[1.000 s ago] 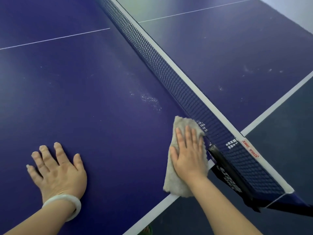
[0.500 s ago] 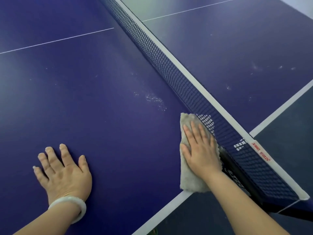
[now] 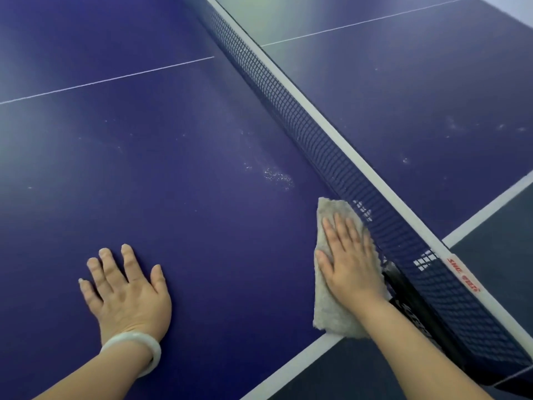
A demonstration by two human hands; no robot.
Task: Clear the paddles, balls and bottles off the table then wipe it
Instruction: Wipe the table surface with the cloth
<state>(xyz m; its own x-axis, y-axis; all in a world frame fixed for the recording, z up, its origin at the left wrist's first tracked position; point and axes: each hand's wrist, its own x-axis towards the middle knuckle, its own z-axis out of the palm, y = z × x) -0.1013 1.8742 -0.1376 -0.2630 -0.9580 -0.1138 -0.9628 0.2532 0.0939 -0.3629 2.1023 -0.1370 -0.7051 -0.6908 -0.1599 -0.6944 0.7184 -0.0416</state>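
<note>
A dark blue table-tennis table (image 3: 202, 226) fills the view. My right hand (image 3: 350, 261) presses flat on a grey cloth (image 3: 328, 310) that lies on the table right beside the net, near the white side line. My left hand (image 3: 127, 293) rests flat on the bare table surface to the left, fingers spread, with a pale bangle on the wrist. A whitish dusty smear (image 3: 277, 177) shows on the surface just beyond the cloth. No paddles, balls or bottles are in view.
The net (image 3: 331, 151) with its white top band runs diagonally from top centre to bottom right, ending in a black clamp post (image 3: 412, 310) at the table edge. Faint dust specks (image 3: 450, 125) mark the far half. Dark floor (image 3: 490, 241) lies past the side line.
My right hand has slid the cloth forward along the net, away from the table's side edge. My left hand stays planted on the table.
</note>
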